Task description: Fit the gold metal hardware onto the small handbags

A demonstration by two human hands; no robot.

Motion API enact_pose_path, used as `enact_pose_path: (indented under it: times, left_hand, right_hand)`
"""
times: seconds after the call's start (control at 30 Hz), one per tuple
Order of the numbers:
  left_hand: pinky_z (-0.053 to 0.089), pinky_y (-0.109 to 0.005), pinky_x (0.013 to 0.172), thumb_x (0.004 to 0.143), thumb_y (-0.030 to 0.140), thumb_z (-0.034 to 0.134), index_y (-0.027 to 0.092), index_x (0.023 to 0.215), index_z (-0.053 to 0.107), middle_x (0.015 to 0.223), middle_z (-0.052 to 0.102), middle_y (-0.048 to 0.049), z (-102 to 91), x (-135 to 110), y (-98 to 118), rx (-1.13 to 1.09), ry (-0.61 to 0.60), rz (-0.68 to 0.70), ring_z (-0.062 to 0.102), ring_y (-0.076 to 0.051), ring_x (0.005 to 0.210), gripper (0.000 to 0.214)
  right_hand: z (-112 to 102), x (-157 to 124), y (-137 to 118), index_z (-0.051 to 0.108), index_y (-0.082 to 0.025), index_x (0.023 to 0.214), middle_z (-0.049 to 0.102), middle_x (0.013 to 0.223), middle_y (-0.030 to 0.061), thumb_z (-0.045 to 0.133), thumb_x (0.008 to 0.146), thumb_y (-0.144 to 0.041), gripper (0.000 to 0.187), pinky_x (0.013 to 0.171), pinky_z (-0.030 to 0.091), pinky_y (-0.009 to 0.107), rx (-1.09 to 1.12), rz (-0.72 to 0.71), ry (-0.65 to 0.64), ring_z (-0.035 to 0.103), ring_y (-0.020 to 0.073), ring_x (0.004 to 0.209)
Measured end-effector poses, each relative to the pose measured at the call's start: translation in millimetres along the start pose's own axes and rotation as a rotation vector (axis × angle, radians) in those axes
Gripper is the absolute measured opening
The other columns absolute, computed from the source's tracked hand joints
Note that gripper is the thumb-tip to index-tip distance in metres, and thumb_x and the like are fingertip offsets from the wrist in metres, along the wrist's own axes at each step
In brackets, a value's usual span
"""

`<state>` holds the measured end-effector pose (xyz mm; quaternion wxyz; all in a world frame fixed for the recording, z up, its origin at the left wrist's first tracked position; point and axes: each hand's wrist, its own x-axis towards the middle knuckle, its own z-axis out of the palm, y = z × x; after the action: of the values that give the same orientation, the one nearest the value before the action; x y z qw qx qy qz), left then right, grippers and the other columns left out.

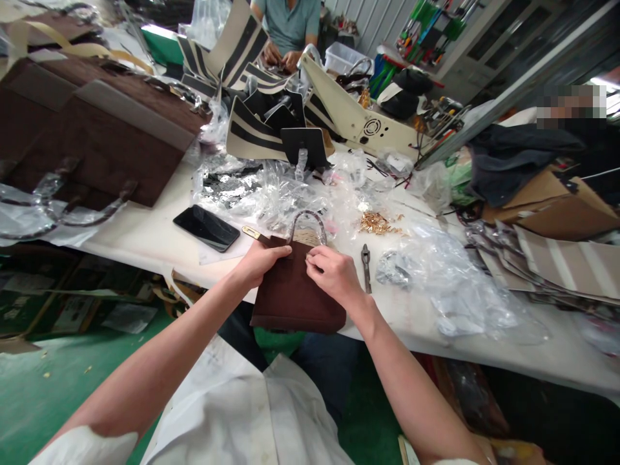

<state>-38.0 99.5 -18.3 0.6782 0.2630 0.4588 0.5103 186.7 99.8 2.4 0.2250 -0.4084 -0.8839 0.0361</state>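
A small brown handbag (295, 300) lies at the near edge of the white table (145, 236), its wrapped handle (307, 223) arching up behind it. My left hand (261, 261) grips the bag's upper left edge, fingers closed on it. My right hand (332, 274) pinches at the top middle of the bag, fingertips pressed together; what is between them is too small to see. A brass-tipped strap end (252, 233) pokes out just left of the handle.
A black phone (206, 227) lies left of the bag. Pliers (366, 265) and a pile of gold fittings (375, 223) lie to the right, amid crumpled clear plastic (290, 187). Large brown bags (97, 139) sit far left, striped panels (252, 132) behind. Another person (285, 32) works across the table.
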Motion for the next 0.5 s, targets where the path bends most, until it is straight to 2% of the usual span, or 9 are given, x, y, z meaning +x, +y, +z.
enact_pose_path:
  times: [0.13,0.3,0.4,0.5]
  left_hand:
    - [0.064,-0.044,0.091,0.06,0.032,0.102,0.018,0.108,0.082,0.113,0.085,-0.0118,-0.8,-2,1,0.016,-0.013,0.005,0.078,-0.034,0.104,0.055]
    - [0.063,-0.044,0.092,0.059,0.033,0.101,0.017,0.109,0.082,0.11,0.085,-0.0107,1.5,-4,3,0.05,-0.012,0.013,0.077,-0.032,0.1,0.056]
    - [0.062,-0.043,0.091,0.059,0.032,0.101,0.017,0.106,0.083,0.106,0.085,-0.0097,2.6,-3,3,0.065,-0.001,0.028,0.076,-0.031,0.098,0.053]
    - [0.062,-0.043,0.09,0.059,0.033,0.101,0.017,0.103,0.083,0.104,0.085,-0.0094,1.5,-3,1,0.063,0.0,0.024,0.076,-0.03,0.095,0.05]
  right_hand:
    - [5,-3,0,0.077,-0.022,0.086,0.083,0.109,0.0041,0.066,0.109,-0.015,0.026,0.078,0.054,0.032,0.01,0.039,0.047,0.078,0.0192,0.091]
    - [0,-3,6,0.074,-0.022,0.086,0.082,0.109,0.0042,0.065,0.109,-0.012,0.026,0.078,0.052,0.031,0.005,-0.079,-0.025,0.075,0.0181,0.09]
    - [-4,0,2,0.074,-0.021,0.086,0.08,0.106,0.0053,0.064,0.11,-0.012,0.027,0.076,0.048,0.033,-0.102,-0.113,-0.064,0.071,0.0188,0.088]
    - [-10,8,-9,0.074,-0.019,0.087,0.076,0.102,0.0074,0.064,0.109,-0.009,0.026,0.076,0.046,0.035,-0.222,-0.099,-0.155,0.067,0.0212,0.091]
